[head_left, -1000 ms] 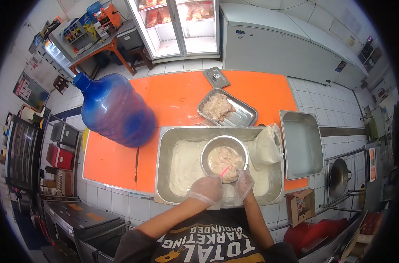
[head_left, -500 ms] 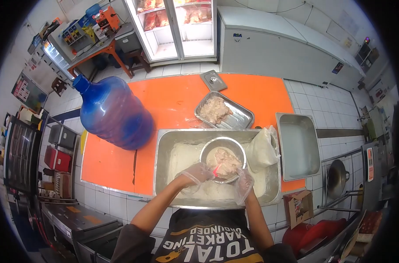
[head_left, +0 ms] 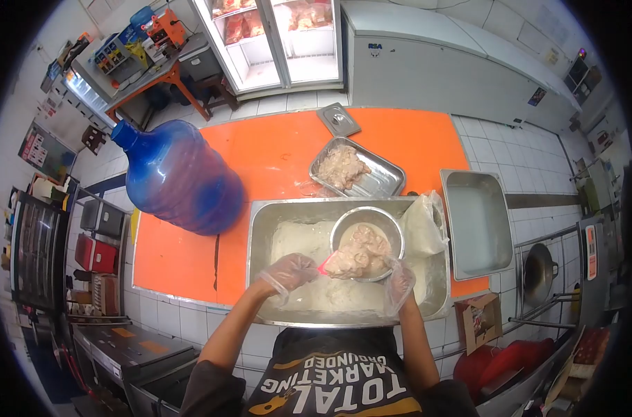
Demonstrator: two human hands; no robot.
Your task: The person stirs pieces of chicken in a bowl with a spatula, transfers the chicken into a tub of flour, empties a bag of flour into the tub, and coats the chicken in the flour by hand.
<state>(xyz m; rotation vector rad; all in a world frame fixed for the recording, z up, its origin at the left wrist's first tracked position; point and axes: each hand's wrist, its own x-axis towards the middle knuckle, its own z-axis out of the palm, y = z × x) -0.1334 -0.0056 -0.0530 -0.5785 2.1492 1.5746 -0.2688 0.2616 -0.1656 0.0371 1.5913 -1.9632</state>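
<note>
My left hand [head_left: 295, 270], in a clear plastic glove, is closed around a pink utensil [head_left: 323, 267], most of it hidden by my fingers and by meat. Pale, batter-coated raw meat [head_left: 357, 254] is heaped on it, across the near left rim of a round metal bowl [head_left: 400, 240]. Milky liquid lies in the bowl. My right hand [head_left: 400, 281], gloved too, grips the bowl's near right rim. Under the bowl, white flour [head_left: 298, 238] covers the bottom of a large steel pan [head_left: 258, 240]. A clear bag of white powder [head_left: 421, 226] leans in the pan's far right corner.
Beyond the pan, a smaller steel tray [head_left: 392, 182] holds more coated meat, with a metal lid [head_left: 339, 120] behind it. A pan of water [head_left: 475, 222] stands at the right. A big blue water jug [head_left: 184, 177] lies on the orange table [head_left: 274, 139] at left.
My left hand has moved left, bringing the pink utensil and meat up toward the bowl's near left rim. The bowl and my right hand have shifted slightly right.
</note>
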